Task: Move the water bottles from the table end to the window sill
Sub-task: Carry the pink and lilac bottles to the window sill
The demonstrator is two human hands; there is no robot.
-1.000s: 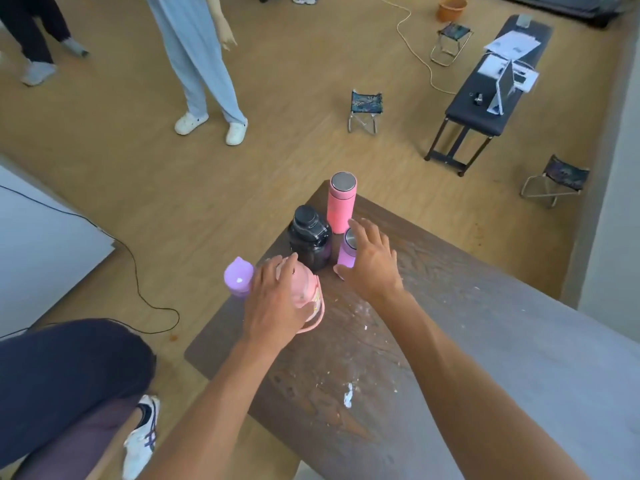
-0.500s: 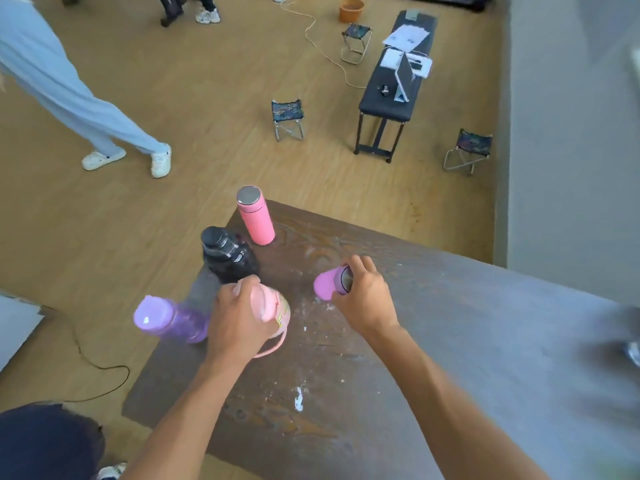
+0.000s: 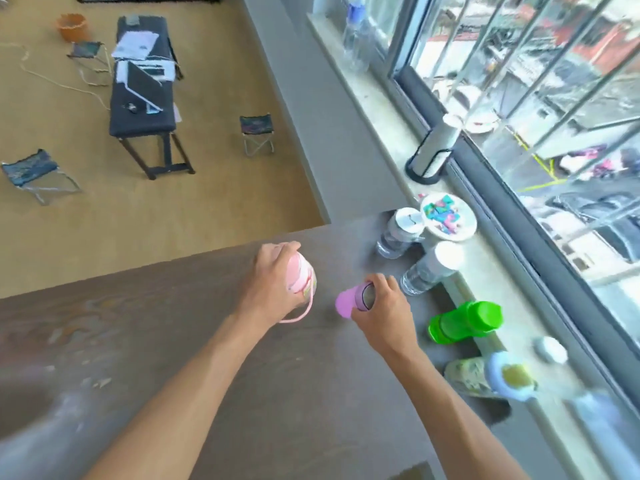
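The view has swung away from the table end, where the tall pink flask, the black bottle and the purple bottle stood half a second ago; those three are out of sight now, and the window sill [image 3: 460, 261] fills the right side instead. Both hands have carried their bottles along. The left hand [image 3: 273, 282] is wrapped from above around the pale pink bottle [image 3: 301, 278], fingers curled tight over its top, the pink carry loop [image 3: 301, 313] dangling below the palm. The right hand [image 3: 381, 306] is closed on the small lilac bottle [image 3: 349, 301], which is tipped over sideways in the grip, its base pointing left and its dark-ringed cap end against the palm. Both bottles are held above the brown table [image 3: 207, 341], near the sill but not over it.

On the sill stand bottles already there: a green bottle [image 3: 464, 322], a clear bottle with a white cap [image 3: 429, 271], another clear one [image 3: 398, 233] beside a round white lid with coloured patches [image 3: 448, 216], and a pale patterned bottle with a blue rim [image 3: 491, 375] (badly blurred). Farther along stands a grey cylinder in a black holder [image 3: 433, 150]. The black bench [image 3: 138, 105] with papers now lies at upper left.
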